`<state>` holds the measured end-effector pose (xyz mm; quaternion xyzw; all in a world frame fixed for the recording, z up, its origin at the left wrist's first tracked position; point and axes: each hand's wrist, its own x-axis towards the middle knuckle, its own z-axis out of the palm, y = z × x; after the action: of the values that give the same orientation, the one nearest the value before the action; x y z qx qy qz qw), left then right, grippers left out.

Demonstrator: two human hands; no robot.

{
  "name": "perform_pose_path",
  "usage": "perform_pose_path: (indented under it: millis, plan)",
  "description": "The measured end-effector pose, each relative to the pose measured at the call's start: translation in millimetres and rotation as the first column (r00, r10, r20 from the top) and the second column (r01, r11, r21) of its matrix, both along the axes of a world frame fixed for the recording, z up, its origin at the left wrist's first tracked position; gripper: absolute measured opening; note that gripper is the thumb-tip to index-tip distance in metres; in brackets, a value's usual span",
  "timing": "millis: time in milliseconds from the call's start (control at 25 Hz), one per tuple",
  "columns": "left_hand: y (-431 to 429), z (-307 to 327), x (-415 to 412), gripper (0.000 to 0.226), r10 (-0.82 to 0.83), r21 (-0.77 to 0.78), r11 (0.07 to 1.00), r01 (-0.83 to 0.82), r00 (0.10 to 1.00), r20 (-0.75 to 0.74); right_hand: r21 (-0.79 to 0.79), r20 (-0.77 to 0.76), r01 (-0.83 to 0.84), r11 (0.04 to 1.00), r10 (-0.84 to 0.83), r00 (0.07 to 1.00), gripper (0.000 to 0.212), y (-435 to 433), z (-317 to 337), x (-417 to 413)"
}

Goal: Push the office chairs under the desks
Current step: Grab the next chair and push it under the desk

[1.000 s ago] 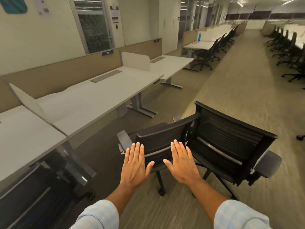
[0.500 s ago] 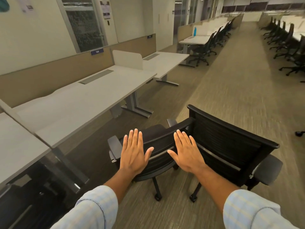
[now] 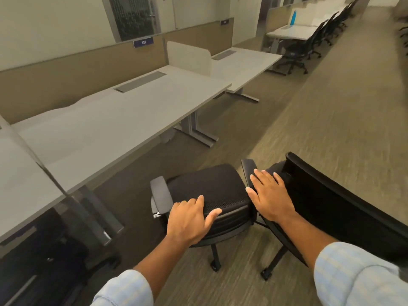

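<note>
Office chair (image 3: 205, 195), black, with a mesh back, sits right under my hands, standing on the carpet (image 3: 331, 111) out in the aisle, apart from the white desk (image 3: 123, 115) that lies ahead and to the left of my fingers. My left hand (image 3: 189, 219) rests on the top edge of its backrest, fingers curled loosely over the rim and thumb spread along the near side; it lies on the rim rather than clamping it. Just left of those fingers is the chair's grey armrest (image 3: 160, 196). My right hand (image 3: 270, 198) lies flat with fingers spread and nearly straight, palm down on the right end of the same backrest, where the other armrest (image 3: 248, 167) pokes up just ahead of my fingertips. It holds nothing.

Touching or nearly touching the right side of my right hand is a second black chair (image 3: 331, 202), its curved back running off to the right and toward me; I cannot tell whether the two chairs touch. Below my wrists I see caster legs on the carpet.

Beyond my fingers, past the desk, a low white divider (image 3: 187, 55) stands between this desk and the next one. A tan partition with a small numbered sign (image 3: 143, 42) runs behind. Far ahead, to the right, more dark chairs are tucked at a further desk bearing a blue bottle (image 3: 293, 17). My light blue sleeves (image 3: 353, 277) frame the bottom.
</note>
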<state>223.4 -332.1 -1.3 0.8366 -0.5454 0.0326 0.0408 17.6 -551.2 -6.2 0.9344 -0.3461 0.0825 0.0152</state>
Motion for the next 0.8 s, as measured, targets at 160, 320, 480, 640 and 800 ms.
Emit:
perform_pose_path:
  millis: [160,320,480,640,800]
  plan:
    - [-13.9,13.9,29.0,0.083,0.063,0.037,0.998,-0.060,0.996,-0.070,-0.153,0.155,-0.001,0.988,0.025,0.988,0.060,-10.7,-9.5,31.7]
    - [-27.8,13.3,55.2,0.082,0.086,-0.012,0.996,-0.088,0.991,-0.104,-0.167,0.160,-0.004,0.986,0.031,0.987,0.052,-25.3,-2.3,57.5]
    - [-39.4,9.6,73.8,0.079,0.114,-0.028,0.993,-0.117,0.989,-0.092,-0.133,0.107,-0.036,0.990,0.050,0.993,0.053,-42.2,-3.8,82.7]
    - [-48.2,9.0,99.3,0.076,0.126,-0.032,0.991,-0.130,0.987,-0.098,-0.114,0.082,-0.056,0.992,0.066,0.994,0.058,-56.9,-5.9,112.1]
    - [-55.3,6.2,127.5,0.076,0.154,-0.037,0.987,-0.158,0.984,-0.088,-0.131,0.110,-0.081,0.988,0.096,0.989,0.058,-66.9,-11.0,142.5]
